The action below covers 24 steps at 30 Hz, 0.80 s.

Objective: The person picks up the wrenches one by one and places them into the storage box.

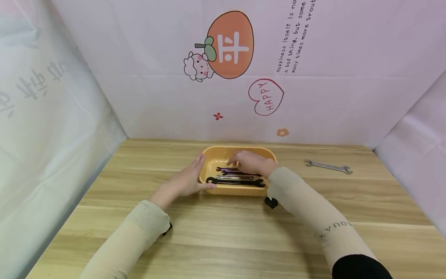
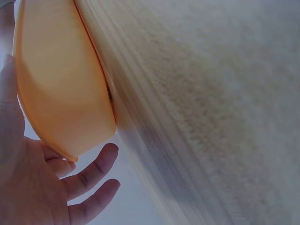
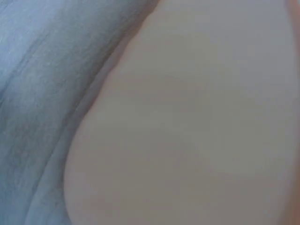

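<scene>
A yellow plastic basket [image 1: 226, 190] rests on the wooden table, with several wrenches lying lengthwise in it. Closest to its front wall is a long black wrench [image 1: 237, 181]; behind that lie a silver wrench [image 1: 230, 178] and a dark purplish wrench [image 1: 223, 169]. My left hand [image 1: 188, 179] is against the basket's left end, thumb at the front rim and fingers extended along the side. The left wrist view shows those fingers spread beside the basket wall [image 2: 65, 84]. Inside the basket, my right hand [image 1: 249, 162] reaches over the wrenches, fingers bent downward; what its fingertips hold is hidden.
A silver double open-end wrench [image 1: 328, 166] lies on the table [image 1: 223, 236] to the right of the basket. Behind stands a white printed backdrop [image 1: 156, 104], with similar sheets at both sides. The right wrist view is mostly blocked by a blurred pale surface.
</scene>
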Motion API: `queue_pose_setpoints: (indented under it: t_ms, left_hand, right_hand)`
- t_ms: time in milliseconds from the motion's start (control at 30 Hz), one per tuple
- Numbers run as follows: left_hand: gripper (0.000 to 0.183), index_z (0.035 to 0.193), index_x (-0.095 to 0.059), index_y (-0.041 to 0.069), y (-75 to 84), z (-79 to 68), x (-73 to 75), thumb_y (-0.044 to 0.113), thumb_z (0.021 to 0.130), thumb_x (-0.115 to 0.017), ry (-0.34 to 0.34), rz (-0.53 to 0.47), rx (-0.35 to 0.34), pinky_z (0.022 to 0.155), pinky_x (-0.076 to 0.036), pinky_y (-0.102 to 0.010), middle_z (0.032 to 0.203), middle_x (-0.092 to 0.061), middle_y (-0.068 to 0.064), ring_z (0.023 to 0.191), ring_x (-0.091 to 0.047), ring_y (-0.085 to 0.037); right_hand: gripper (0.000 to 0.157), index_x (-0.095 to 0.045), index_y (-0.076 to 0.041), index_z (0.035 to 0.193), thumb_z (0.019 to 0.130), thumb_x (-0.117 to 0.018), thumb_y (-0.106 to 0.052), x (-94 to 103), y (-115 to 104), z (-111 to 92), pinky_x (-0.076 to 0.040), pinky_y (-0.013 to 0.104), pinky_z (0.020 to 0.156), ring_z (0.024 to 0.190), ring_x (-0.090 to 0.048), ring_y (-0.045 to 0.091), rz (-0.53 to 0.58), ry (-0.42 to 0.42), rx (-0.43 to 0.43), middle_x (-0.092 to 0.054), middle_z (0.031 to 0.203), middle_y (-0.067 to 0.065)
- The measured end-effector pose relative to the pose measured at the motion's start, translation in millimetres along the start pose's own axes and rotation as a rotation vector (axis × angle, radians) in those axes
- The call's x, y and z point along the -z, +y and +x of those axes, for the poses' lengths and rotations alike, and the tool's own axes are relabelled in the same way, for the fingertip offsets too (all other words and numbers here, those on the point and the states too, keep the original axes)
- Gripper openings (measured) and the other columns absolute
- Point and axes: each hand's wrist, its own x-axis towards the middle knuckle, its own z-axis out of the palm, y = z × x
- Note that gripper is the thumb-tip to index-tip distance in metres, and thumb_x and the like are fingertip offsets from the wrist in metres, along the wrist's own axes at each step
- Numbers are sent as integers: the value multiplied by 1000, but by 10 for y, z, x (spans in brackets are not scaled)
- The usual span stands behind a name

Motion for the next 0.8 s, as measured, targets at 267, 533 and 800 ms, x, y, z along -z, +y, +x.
queue_pose_setpoints:
  t_ms: [267, 533, 800]
  left_hand:
    - [117, 164, -1, 4, 8, -10, -5, 67, 90, -67, -1, -17, 2, 114, -36, -54, 170, 7, -9, 149, -28, -40]
    - [119, 164, 0, 4, 5, -9, -2, 70, 89, -65, 0, -15, -1, 112, -39, -54, 170, 7, -9, 149, -29, -39]
    - [119, 164, 0, 5, 3, -10, 6, 69, 89, -66, -6, -21, -3, 113, -37, -53, 170, 8, -9, 149, -28, -38]
  right_hand:
    - [34, -71, -3, 127, 96, -62, 5, 79, -28, -71, -54, 41, 96, 114, -65, 28, -10, 11, 37, -68, 127, 13]
    - [31, -70, 2, 127, 98, -61, 4, 192, -70, -202, -53, 44, 98, 117, -64, 32, 11, 23, 76, -68, 128, 15]
    - [31, -69, 0, 130, 99, -63, 1, 243, -36, -316, -52, 45, 99, 119, -64, 31, 20, 45, 61, -67, 131, 14]
